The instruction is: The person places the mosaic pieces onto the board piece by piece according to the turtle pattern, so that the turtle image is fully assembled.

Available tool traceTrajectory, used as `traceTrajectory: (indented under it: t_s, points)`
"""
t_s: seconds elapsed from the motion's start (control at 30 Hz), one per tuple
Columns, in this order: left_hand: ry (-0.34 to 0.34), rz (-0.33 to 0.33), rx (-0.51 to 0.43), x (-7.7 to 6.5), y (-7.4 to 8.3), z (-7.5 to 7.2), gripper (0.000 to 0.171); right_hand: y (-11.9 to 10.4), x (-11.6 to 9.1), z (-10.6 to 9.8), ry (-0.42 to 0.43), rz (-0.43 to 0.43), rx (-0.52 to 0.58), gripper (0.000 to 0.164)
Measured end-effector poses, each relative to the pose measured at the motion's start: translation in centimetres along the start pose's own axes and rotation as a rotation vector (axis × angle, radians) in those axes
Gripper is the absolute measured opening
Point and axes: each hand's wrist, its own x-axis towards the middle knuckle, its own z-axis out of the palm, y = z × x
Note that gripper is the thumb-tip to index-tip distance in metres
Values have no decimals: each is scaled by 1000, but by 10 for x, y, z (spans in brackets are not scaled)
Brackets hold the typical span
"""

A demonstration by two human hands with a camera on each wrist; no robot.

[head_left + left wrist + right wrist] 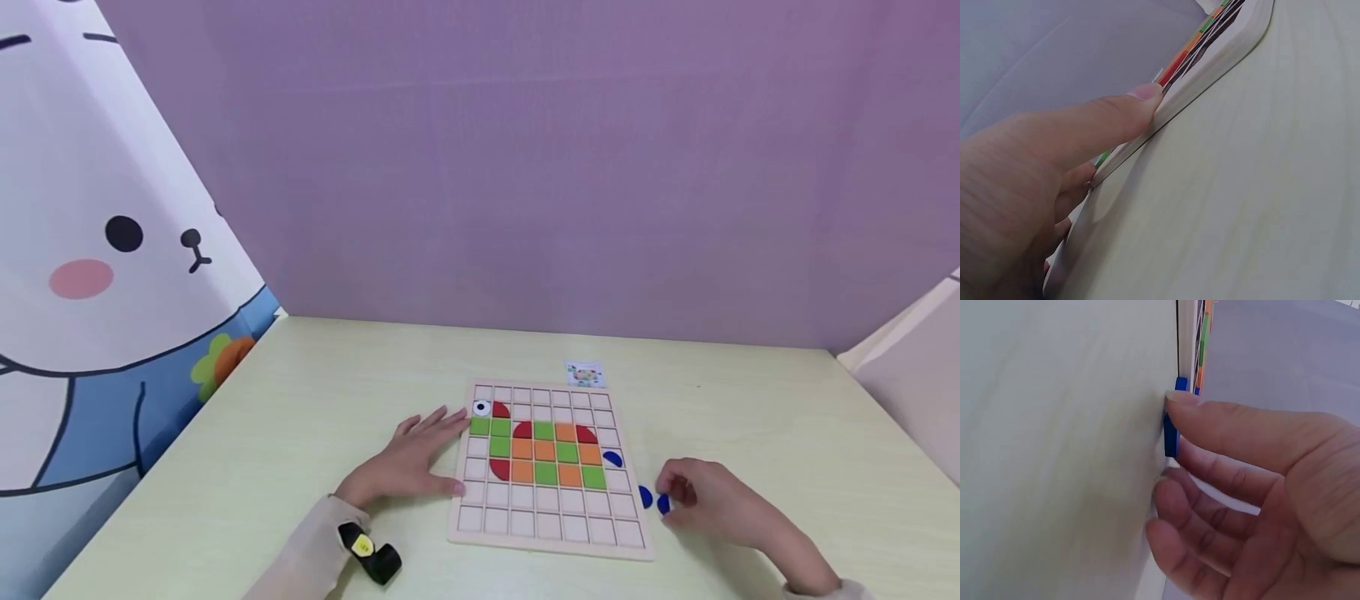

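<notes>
A wooden grid board [548, 529] lies on the table, with green and orange squares, red rounded pieces, an eye piece [481, 408] and a blue half-round piece [612, 459] in its cells. My left hand [408, 465] is spread at the board's left edge; its thumb [1141, 103] rests on the rim in the left wrist view. Right of the board, my right hand [712, 498] pinches a blue half-round tile [663, 504] between thumb and forefinger, low at the tabletop. Another blue half-round tile [646, 497] lies between that hand and the board.
A small picture card [585, 373] lies behind the board's top edge. The pale table [360, 358] meets a purple cloth partition [555, 183] at the back. On the left stands a panel with a cartoon animal [82, 192]; a pale panel [911, 367] is at right.
</notes>
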Motion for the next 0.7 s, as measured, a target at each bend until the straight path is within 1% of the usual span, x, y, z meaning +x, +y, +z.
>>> traceTrajectory:
  t_s: [0.13,0.23,0.47,0.57,0.7]
  points:
    - [-4,-1,0,-1,0,-1,92,2,0,-1,-9,-86,26,22]
    - [-3,1,-4,-1,1,-1,92,3,-1,-2,-15,-115,17,20]
    - [-2,-2,-4,-3,3,-2,92,3,-2,-5,-41,-44,-6,18]
    - [-1,-2,-4,-4,4,-3,92,1,-2,-6,-53,-46,-17,18]
    - [2,-2,-4,-5,5,-3,92,-1,-3,-7,-68,-68,-34,16]
